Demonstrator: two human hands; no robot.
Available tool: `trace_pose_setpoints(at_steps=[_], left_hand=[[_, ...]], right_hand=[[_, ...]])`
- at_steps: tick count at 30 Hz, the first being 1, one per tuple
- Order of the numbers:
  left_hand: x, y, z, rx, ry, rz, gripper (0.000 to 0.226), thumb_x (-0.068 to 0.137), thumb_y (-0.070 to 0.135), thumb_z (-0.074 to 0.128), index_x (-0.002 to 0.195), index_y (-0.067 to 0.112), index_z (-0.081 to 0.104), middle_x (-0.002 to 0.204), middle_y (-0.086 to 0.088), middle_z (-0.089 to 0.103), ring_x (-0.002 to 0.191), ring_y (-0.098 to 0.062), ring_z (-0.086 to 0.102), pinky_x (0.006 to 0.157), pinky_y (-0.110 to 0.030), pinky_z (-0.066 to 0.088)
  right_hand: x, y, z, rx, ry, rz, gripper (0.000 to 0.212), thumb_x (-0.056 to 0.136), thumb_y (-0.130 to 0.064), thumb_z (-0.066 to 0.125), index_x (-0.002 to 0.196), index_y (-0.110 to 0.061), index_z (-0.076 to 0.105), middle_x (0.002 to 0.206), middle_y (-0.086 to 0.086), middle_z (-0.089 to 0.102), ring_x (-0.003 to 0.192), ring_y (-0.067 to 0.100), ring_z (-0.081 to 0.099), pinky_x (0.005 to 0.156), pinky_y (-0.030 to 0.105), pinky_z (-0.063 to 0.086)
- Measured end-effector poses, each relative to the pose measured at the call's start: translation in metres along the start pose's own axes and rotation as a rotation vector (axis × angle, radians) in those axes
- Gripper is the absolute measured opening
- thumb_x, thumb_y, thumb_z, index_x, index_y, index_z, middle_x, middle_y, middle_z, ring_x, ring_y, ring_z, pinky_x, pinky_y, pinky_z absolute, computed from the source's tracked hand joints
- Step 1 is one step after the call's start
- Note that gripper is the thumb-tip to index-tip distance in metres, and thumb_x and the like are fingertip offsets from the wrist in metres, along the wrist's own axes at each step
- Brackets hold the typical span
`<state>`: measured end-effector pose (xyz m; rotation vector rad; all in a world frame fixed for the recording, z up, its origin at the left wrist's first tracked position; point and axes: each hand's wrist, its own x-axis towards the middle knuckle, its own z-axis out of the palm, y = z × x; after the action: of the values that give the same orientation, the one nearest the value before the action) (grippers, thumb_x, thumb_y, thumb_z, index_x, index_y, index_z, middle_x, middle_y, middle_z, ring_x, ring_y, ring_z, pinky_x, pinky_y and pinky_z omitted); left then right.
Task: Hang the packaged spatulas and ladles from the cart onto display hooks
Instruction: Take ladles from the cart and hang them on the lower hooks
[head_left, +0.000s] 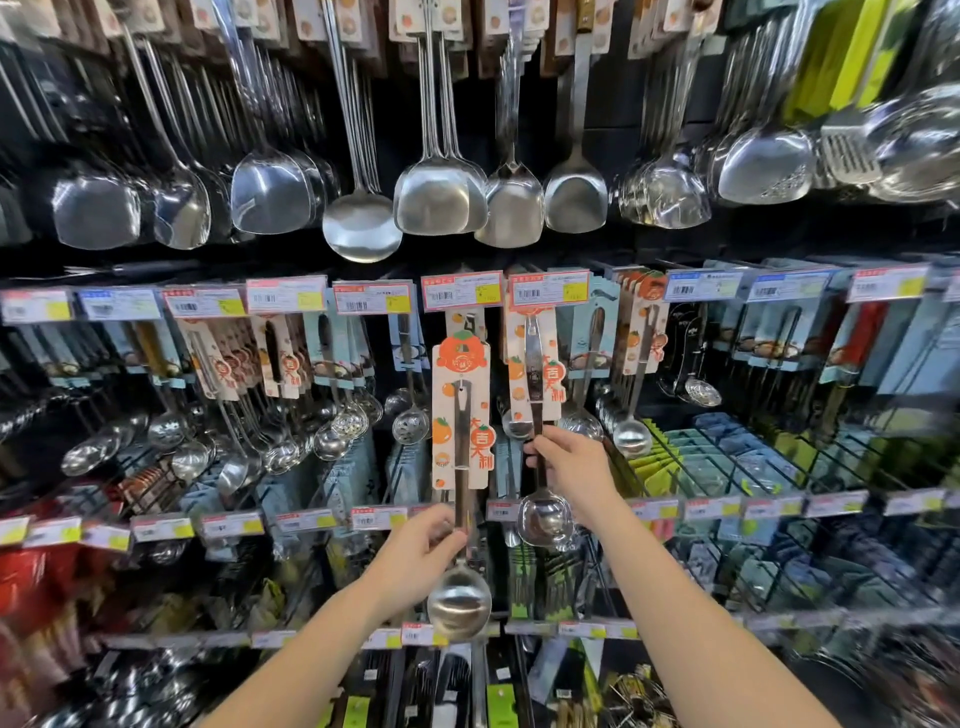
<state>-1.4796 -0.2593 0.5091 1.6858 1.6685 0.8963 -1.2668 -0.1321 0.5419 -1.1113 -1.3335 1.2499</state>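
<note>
At centre of the display wall, middle hook row: left hand (431, 545) gripped the packaged ladle (461, 441) by its bare steel handle, just below the card, fingers curled round it. The ladle's long axis ran near vertical, 12-to-6; card end was at 12 o'clock from the hand, bowl at 6 o'clock just beside the wrist. The card top sat just beneath the red price tag (462, 291) at the front of a hook; the hook rod was hidden behind the tag, so couldn't tell if the hang hole was on it; my read was not seated. The next move turned on that: hole lay at 12 o'clock from the left hand, so lift, then push in toward the wall, axis kept plumb.

Right hand (571, 467), at 2 o'clock from the left, gripped the handle of a second ladle (545, 519) hanging under the neighbouring tag, just below its card; probably steadying it. The left hand was nearer the target hook.

Materials: polished stainless, round deep bowl, slim flat handle with a slot near the top. The backing card was stiff-looking, matte, cream with orange fruit print, rounded top; likely to flex if pushed off-axis. At 12 o'clock above hung a row of steel spatulas (436, 197), mirror finish. Cart not in view.
</note>
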Motion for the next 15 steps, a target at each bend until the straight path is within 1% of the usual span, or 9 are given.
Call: trace_pose_setpoints(at_steps=[3,4,7,8,10,12,14,15], left_hand=[[0.002,0.001,0.002,0.011,-0.006,-0.006,0.018,0.102,0.029,0.06,0.087,0.022,0.057,0.073,0.006,0.069,0.075,-0.01,0.069,0.073,-0.024,0.05],[0.003,0.001,0.002,0.013,-0.01,-0.005,0.018,0.102,0.029,0.06,0.086,0.022,0.056,0.074,0.006,0.069,0.076,-0.012,0.07,0.073,-0.025,0.05],[0.006,-0.001,0.002,0.02,-0.015,-0.002,0.02,0.102,0.032,0.059,0.085,0.024,0.054,0.078,-0.004,0.068,0.081,-0.026,0.07,0.074,-0.033,0.057],[0.007,-0.002,0.002,0.019,-0.013,0.0,0.021,0.102,0.033,0.059,0.084,0.025,0.053,0.078,-0.005,0.067,0.082,-0.029,0.069,0.076,-0.037,0.057],[0.008,-0.003,0.002,0.02,-0.011,-0.005,0.021,0.102,0.034,0.06,0.083,0.027,0.053,0.076,-0.004,0.066,0.082,-0.031,0.069,0.078,-0.038,0.057],[0.009,-0.004,0.002,0.016,-0.008,-0.001,0.02,0.102,0.035,0.06,0.083,0.03,0.054,0.078,-0.007,0.067,0.077,-0.029,0.068,0.078,-0.04,0.058],[0.01,-0.002,0.003,0.006,-0.01,0.012,0.019,0.102,0.035,0.059,0.083,0.034,0.055,0.078,-0.005,0.067,0.072,-0.02,0.065,0.078,-0.041,0.058],[0.01,-0.001,0.003,0.001,-0.01,0.02,0.02,0.102,0.034,0.059,0.083,0.034,0.055,0.078,-0.004,0.067,0.071,-0.015,0.064,0.078,-0.04,0.057]], right_hand=[[0.008,0.0,-0.002,-0.027,-0.007,-0.022,0.02,0.097,-0.013,0.063,0.088,-0.015,0.08,0.092,0.015,0.078,0.083,0.022,0.069,0.089,0.052,0.056],[0.009,0.0,-0.002,-0.028,-0.006,-0.029,0.021,0.096,-0.014,0.063,0.085,-0.016,0.08,0.092,0.015,0.077,0.081,0.022,0.067,0.09,0.052,0.056],[0.013,0.0,-0.002,-0.001,-0.009,-0.033,0.02,0.097,-0.016,0.063,0.087,-0.014,0.08,0.094,0.017,0.076,0.083,0.021,0.067,0.095,0.051,0.055],[0.014,0.001,-0.002,0.009,-0.01,-0.034,0.02,0.097,-0.015,0.063,0.088,-0.013,0.08,0.095,0.018,0.076,0.084,0.02,0.067,0.095,0.052,0.055],[0.015,0.004,-0.001,0.002,-0.012,-0.044,0.02,0.097,-0.015,0.063,0.087,-0.013,0.079,0.094,0.018,0.075,0.083,0.022,0.066,0.094,0.055,0.054],[0.014,0.007,0.0,-0.004,-0.01,-0.055,0.02,0.096,-0.016,0.062,0.084,-0.018,0.079,0.092,0.018,0.075,0.081,0.023,0.064,0.088,0.053,0.054],[0.015,0.009,0.002,0.026,-0.008,-0.048,0.022,0.097,-0.015,0.063,0.085,-0.021,0.08,0.092,0.019,0.075,0.082,0.023,0.065,0.083,0.048,0.053],[0.016,0.008,0.003,0.049,-0.006,-0.04,0.02,0.097,-0.014,0.063,0.087,-0.019,0.08,0.092,0.019,0.075,0.082,0.023,0.066,0.082,0.046,0.053]])
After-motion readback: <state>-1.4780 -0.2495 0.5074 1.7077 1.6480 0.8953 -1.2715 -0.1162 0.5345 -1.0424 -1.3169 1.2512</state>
